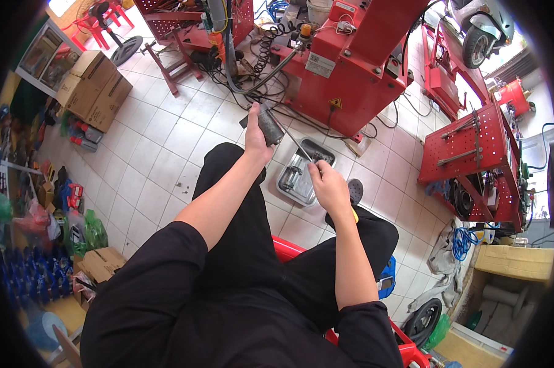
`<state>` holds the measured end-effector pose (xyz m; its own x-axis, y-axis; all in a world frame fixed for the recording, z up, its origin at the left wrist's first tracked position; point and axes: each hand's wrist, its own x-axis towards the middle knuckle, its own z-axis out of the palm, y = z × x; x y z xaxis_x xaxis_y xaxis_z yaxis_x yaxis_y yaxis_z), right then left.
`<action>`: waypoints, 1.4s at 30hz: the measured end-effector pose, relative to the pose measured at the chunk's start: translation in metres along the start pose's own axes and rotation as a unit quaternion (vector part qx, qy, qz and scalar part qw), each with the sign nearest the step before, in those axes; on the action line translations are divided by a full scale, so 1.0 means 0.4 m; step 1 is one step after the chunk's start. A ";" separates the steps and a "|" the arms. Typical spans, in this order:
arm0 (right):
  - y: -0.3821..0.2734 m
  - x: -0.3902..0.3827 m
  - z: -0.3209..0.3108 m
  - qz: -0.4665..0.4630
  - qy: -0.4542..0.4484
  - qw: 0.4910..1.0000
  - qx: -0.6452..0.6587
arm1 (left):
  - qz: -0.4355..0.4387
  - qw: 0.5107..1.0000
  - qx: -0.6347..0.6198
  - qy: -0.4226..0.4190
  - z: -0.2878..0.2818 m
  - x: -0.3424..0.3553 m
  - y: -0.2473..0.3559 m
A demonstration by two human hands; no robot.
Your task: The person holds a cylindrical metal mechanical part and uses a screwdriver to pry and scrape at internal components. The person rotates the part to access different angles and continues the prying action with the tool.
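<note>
My left hand (255,138) is wrapped round a dark grey, grimy metal cylinder (269,127), held tilted above the floor in front of my knees. In my closed right hand (330,187) is a thin-shafted tool like a screwdriver (299,147); its handle is hidden in the fist. The shaft slants up and left toward the near end of the cylinder; whether its tip touches cannot be made out. Below and between the hands, a shallow metal tray (303,195) lies on the tiles with a small metal part (294,174) and dark liquid in it.
A large red machine (350,80) stands ahead, with cables (271,98) and a coiled hose at its left. At the right is a red tool cart (467,147) with wrenches on top. Cardboard boxes (96,89) stand far left. A red stool (286,248) shows beneath me.
</note>
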<state>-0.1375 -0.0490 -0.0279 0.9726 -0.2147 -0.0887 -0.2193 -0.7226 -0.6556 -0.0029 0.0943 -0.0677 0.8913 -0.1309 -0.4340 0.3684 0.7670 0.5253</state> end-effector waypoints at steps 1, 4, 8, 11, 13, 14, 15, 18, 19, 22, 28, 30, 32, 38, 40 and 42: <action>-0.012 -0.001 -0.003 0.011 0.015 0.999 -0.038 | 0.003 1.000 -0.008 0.000 0.004 -0.005 0.002; -0.001 0.006 0.009 -0.003 0.062 0.994 -0.095 | 0.020 0.999 0.017 -0.018 -0.004 0.005 -0.003; -0.002 0.007 0.011 0.001 0.057 0.991 -0.119 | 0.022 0.999 0.015 -0.018 -0.008 0.010 -0.009; -0.011 0.006 0.013 0.013 0.029 0.995 -0.095 | 0.010 1.000 0.026 -0.006 -0.017 0.014 -0.008; -0.007 0.004 0.016 0.028 0.004 0.999 -0.040 | -0.018 0.999 0.018 0.035 0.012 -0.014 0.000; -0.003 0.004 0.016 0.034 -0.010 0.999 -0.013 | -0.017 0.999 0.030 0.028 0.006 -0.007 -0.006; -0.005 0.007 0.018 0.036 -0.024 0.999 0.016 | -0.013 0.999 0.043 0.021 0.000 0.000 0.000; -0.005 0.015 0.013 0.055 -0.073 0.993 0.081 | -0.002 0.998 0.061 0.017 -0.009 0.009 0.003; -0.002 0.017 0.009 0.063 -0.089 0.989 0.099 | 0.000 0.998 0.064 0.017 -0.007 0.008 0.002; 0.033 0.026 0.024 0.047 -0.115 0.983 0.132 | 0.008 0.998 0.066 -0.009 -0.010 0.009 0.000; 0.048 0.032 0.022 0.140 -0.197 0.940 0.242 | -0.004 0.999 0.045 0.000 0.009 -0.013 0.007; 0.063 0.037 0.025 0.122 -0.187 0.948 0.227 | -0.003 0.999 0.048 0.006 0.020 -0.025 0.006; 0.071 0.037 0.031 0.096 -0.155 0.964 0.194 | 0.001 0.999 0.047 0.005 0.026 -0.031 0.008; 0.011 0.013 0.027 0.062 -0.014 0.997 0.051 | -0.004 1.000 0.019 0.017 0.015 -0.021 0.007; -0.004 0.008 0.019 0.059 0.011 0.998 0.024 | 0.006 1.000 0.014 0.013 0.019 -0.022 0.005; -0.004 0.006 0.023 0.056 0.030 0.998 0.021 | 0.006 1.000 0.012 0.017 0.016 -0.015 0.004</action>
<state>-0.1341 -0.0425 -0.0340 0.9360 -0.3314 -0.1191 -0.3211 -0.6642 -0.6751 -0.0061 0.0921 -0.0594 0.8867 -0.1003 -0.4513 0.3642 0.7530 0.5481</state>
